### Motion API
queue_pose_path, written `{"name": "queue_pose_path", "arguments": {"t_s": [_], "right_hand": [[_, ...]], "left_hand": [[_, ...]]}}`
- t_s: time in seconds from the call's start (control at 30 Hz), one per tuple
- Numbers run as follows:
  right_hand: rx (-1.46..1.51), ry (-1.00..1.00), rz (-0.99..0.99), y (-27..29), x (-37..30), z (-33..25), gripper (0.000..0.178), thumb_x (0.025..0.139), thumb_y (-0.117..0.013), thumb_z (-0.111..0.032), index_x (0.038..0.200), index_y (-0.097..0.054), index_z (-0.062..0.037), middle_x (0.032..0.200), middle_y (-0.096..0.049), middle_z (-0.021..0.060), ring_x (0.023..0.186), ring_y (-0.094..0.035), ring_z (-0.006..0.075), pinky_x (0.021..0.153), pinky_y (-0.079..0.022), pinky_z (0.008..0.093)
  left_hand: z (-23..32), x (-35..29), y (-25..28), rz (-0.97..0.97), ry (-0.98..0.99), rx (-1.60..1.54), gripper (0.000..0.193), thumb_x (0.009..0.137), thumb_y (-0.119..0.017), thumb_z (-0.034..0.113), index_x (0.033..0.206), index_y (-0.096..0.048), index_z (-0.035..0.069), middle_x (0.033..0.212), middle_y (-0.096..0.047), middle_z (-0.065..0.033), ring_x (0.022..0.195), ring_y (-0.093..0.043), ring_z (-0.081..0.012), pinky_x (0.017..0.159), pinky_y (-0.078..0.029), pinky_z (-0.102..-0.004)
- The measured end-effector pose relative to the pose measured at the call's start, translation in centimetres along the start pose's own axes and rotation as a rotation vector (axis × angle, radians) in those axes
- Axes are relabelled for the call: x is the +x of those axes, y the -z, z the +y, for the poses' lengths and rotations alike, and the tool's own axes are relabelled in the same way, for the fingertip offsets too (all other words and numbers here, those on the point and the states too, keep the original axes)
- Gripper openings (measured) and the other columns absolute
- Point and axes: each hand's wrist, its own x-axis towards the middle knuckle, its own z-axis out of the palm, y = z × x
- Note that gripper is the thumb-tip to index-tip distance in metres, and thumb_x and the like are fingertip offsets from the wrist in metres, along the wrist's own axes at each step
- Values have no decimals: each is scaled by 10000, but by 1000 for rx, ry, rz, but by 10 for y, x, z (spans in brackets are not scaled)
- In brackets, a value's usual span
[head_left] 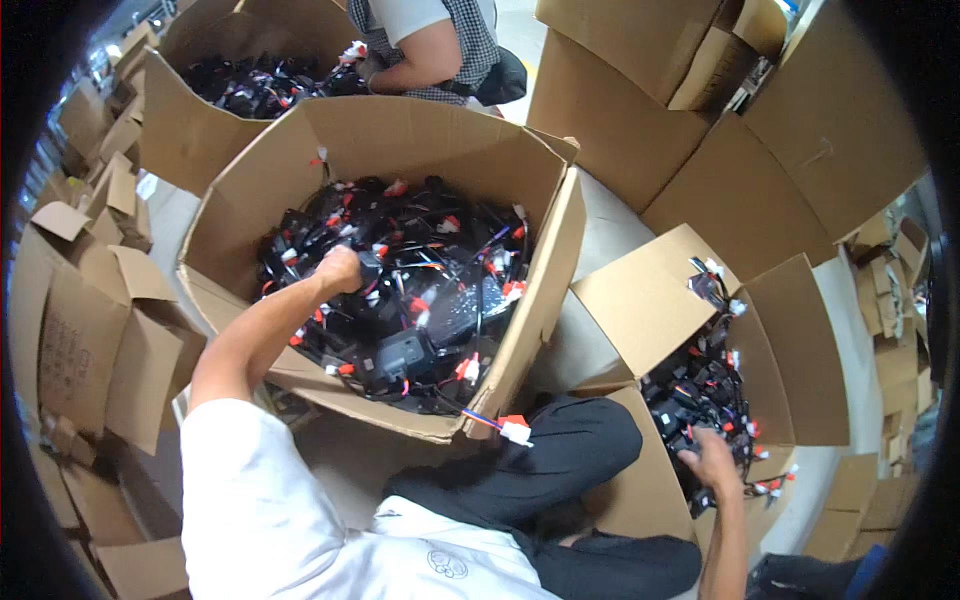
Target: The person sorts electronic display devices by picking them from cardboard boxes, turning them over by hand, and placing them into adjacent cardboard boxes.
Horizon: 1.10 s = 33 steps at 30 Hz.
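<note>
Big carton (420, 140): heaped with black cabled units (405, 353) | left hand (342, 270): inside it, curled round a black module (371, 268) | right hand (712, 462): in smaller carton (645, 300) to its right, among more units; grip, can't tell from here
</note>
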Motion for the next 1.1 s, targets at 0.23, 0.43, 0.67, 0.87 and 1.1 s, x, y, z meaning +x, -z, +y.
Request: {"name": "queue_pose_path", "arguments": {"t_s": [0.23,0.43,0.67,0.87,1.1], "right_hand": [[-77,-31,22,-1,-62,-45,468,1012,-796,-137,1431,-741,64,1376,-768,308,1319,-729,491,1160,-582,524],[11,-121,190,-23,-94,-61,415,1030,-731,-93,1437,-746,-10,1283,-803,285,1258,-759,481,1095,-593,514],[2,-135,54,0,-98,-100,387,1038,-820,-235,1331,-752,9,1263,-800,302,1190,-771,498,1025,-611,554],[598,46,412,80,-41,-246,554,1085,-873,-318,1494,-741,32,1358,-839,194,1250,-814,290,1093,-630,444],[1294,308,319,124,30,-438,526,1051,-942,-273,1368,-682,57,1114,-793,89,882,-803,175,749,-682,333]], "left_hand": [[91,22,-21,155,381,-471,1112,917,-944,653,1707,-452,45,1678,-538,-326,1566,-532,-556,1244,-482,-664],[162,-84,-36,39,-462,-39,699,918,-873,628,1200,-786,-5,1242,-788,-253,1216,-794,-417,1029,-643,-536],[159,-119,-105,-322,-456,-12,1458,633,-1089,711,1669,-388,-36,1582,-630,-341,1476,-668,-499,1217,-584,-560],[166,-258,173,350,-1008,-472,1124,677,-1057,276,1605,-503,-35,1448,-647,-275,1397,-638,-477,1223,-520,-532],[249,-350,244,467,-1615,-618,1230,801,-1047,154,1815,-366,22,1458,-646,-218,1392,-645,-416,1212,-523,-529]]}}
